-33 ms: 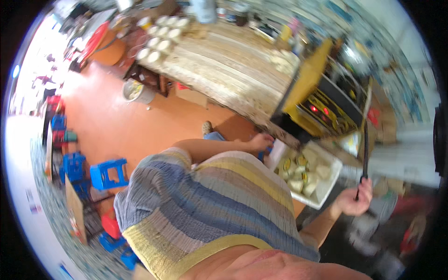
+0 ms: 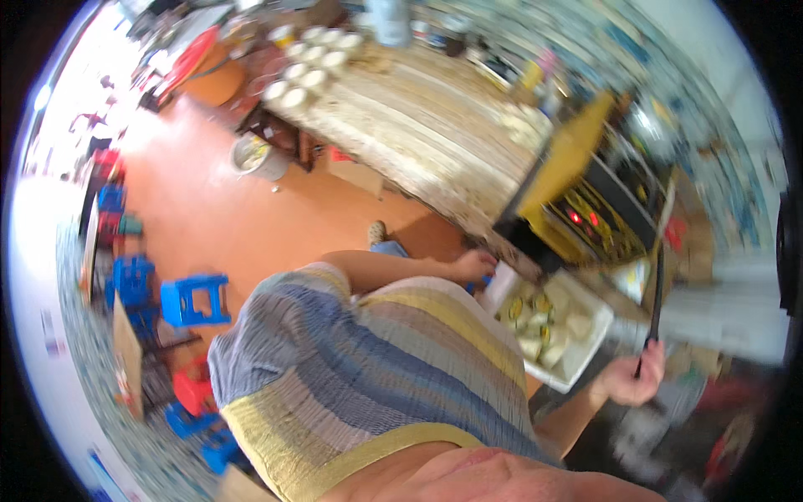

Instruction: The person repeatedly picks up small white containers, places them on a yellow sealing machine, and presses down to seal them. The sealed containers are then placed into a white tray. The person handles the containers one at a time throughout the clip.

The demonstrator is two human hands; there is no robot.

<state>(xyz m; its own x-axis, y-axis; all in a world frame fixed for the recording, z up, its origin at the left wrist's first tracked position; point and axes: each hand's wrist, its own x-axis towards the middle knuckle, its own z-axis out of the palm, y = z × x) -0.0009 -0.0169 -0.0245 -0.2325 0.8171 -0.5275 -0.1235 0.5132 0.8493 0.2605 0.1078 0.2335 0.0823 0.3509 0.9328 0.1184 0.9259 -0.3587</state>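
Observation:
My right hand [image 2: 633,376] is closed around a long, thin black rod [image 2: 657,293], which rises beside a yellow and black appliance [image 2: 585,213] with two red lights. My left hand [image 2: 477,266] is at the near corner of a white box [image 2: 577,375], with its fingers curled. A bit of blue shows just below those fingers, and I cannot make out what they hold. Inside the box are several pale food pieces [image 2: 552,355] and some dark-rimmed yellowish ones [image 2: 515,307]. The rod's far end is hard to tell.
A long wooden worktable [image 2: 418,109] bears several white cups [image 2: 314,79] at its far left and pale lumps [image 2: 523,125] near the appliance. A white bucket [image 2: 266,164] and a blue stool [image 2: 196,301] stand on the orange floor. A large orange tub [image 2: 213,82] is farther off.
The whole view has shifted slightly, so the table and appliance appear a little farther right and lower. Both hands keep nearly the same places and grips.

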